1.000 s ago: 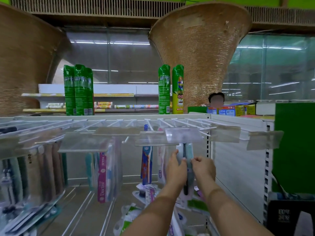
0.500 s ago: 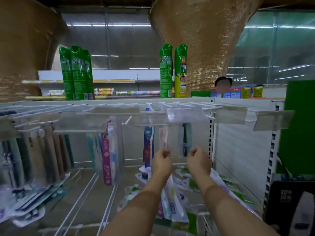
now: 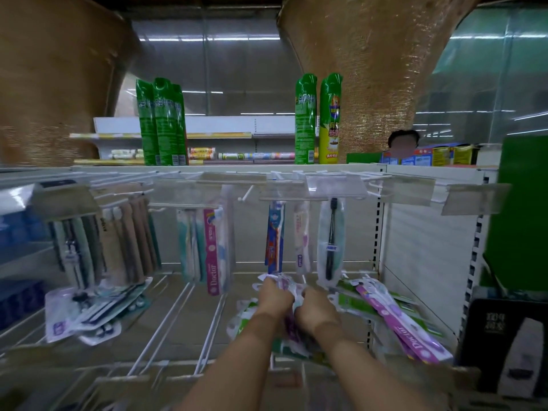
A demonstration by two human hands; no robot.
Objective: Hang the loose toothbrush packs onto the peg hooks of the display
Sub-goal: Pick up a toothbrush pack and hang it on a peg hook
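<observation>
Several toothbrush packs [image 3: 274, 235] already hang on the peg hooks [image 3: 246, 193], but a pile of loose packs [image 3: 394, 317] remains near right, with left hand [image 3: 274, 298] and right hand [image 3: 315, 307] buried in it, grasp hidden, can't tell.

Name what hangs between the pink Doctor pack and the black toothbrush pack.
Head view: a bare peg hook, then a blue-and-red pack and a pale pink pack, going from the pink Doctor pack to the black toothbrush pack.
</observation>
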